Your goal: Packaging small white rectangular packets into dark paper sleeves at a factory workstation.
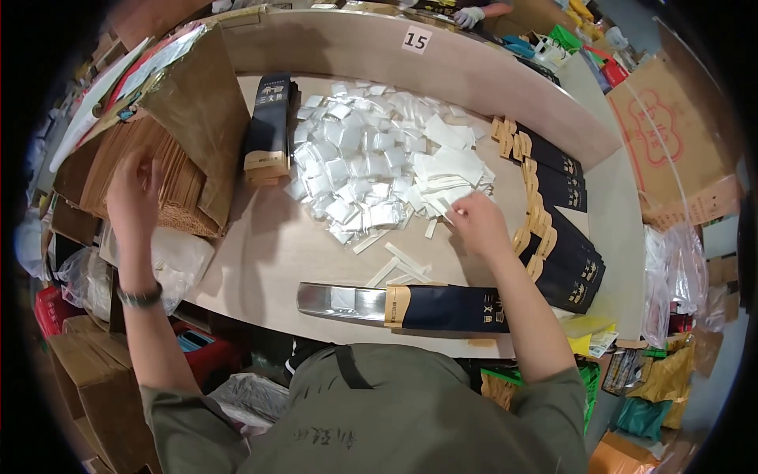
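My left hand [134, 189] is raised at the front of a tilted cardboard box [201, 118], its fingers apart and slightly bent by a tight row of brown card pieces [170, 174]. At the right edge of a heap of small clear packets [347, 158], my right hand [479, 225] has its fingers pinched together by flat white slips [450, 170]. What lies between those fingertips is hidden. Before me, a shiny metal chute [363, 304] bears a small white packet [343, 298]. Its right end sits inside a navy-and-tan paper sleeve [446, 308], partly behind my right forearm.
A stack of navy sleeves [270, 126] stands beside the box. Filled navy sleeves [564, 253] overlap along the right side. Loose white strips [399, 265] lie near the chute. A raised board [332, 43] borders the table's far side. Another person's gloved hand [469, 16] shows beyond it.
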Tool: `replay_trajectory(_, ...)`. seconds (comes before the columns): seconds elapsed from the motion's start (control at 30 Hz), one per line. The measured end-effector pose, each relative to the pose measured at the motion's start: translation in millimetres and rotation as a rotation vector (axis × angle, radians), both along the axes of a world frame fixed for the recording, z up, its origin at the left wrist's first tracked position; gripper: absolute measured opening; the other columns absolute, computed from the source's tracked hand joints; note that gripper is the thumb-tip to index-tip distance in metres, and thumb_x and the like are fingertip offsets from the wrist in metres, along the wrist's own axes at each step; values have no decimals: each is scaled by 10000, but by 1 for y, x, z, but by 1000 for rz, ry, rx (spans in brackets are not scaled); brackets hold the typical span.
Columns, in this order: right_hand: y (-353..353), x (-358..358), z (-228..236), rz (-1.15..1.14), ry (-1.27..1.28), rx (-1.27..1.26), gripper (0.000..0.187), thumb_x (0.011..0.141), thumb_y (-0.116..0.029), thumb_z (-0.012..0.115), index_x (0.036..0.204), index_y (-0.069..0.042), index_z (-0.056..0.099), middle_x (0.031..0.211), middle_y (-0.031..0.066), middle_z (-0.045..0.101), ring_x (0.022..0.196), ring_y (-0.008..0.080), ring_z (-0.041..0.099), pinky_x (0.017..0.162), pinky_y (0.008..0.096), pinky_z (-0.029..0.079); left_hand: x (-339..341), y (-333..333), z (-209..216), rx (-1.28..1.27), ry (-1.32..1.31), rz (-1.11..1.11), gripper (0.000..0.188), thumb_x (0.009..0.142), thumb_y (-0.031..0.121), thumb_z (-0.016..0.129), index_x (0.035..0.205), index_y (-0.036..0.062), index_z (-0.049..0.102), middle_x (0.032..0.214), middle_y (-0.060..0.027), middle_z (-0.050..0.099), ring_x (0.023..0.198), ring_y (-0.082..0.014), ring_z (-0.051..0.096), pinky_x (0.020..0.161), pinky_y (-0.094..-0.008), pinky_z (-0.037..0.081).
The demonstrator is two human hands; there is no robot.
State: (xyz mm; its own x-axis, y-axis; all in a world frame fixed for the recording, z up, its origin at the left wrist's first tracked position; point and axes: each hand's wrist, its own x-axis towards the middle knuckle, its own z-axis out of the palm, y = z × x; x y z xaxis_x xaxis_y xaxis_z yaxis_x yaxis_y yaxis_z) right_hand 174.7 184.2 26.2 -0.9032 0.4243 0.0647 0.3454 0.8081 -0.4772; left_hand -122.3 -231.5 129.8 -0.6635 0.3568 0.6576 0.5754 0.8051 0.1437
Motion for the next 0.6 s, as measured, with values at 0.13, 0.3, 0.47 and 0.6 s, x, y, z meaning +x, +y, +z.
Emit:
replay_trajectory(0.13, 15, -19, -61, -115, -66, 214, 153, 824, -166, 646, 808, -21, 691, 904, 193, 603, 855, 392, 607, 769, 442, 513, -50, 9, 3, -53, -687, 107, 244, 912, 213, 633, 1040, 13, 689, 858, -172, 705, 791, -331, 688, 695, -410, 535)
replay_trajectory(0.3, -42, -3, 13, 244, -20, 132, 152, 870, -145, 622, 952, -18, 643, 923, 177, 609, 892, 378, 607, 794, 452, 505, -55, -6, -12, -264, -267, 49, 223, 878, 105, 559, 1041, 51, 700, 904, -220, 692, 871, -432, 649, 734, -486, 523)
replay_trajectory(0.47, -126, -18, 0, 674, -5, -357, 216, 917, -196, 615, 1100, -81, 629, 994, 138, 640, 912, 356, 623, 797, 424, 513, -37, 0, 0, -239, -138, 132, 262, 859, 45, 517, 1069, 62, 672, 1006, -224, 673, 962, -414, 632, 790, -475, 512)
replay_trajectory(0.6, -165, -4, -18, 703, -128, 3, 276, 921, -119, 564, 1190, -64, 594, 884, 113, 584, 871, 321, 622, 728, 421, 500, 23, -43, -32, 380, -159, 22, 246, 1002, 178, 553, 1130, -16, 633, 847, -110, 637, 734, -180, 583, 677, -307, 467)
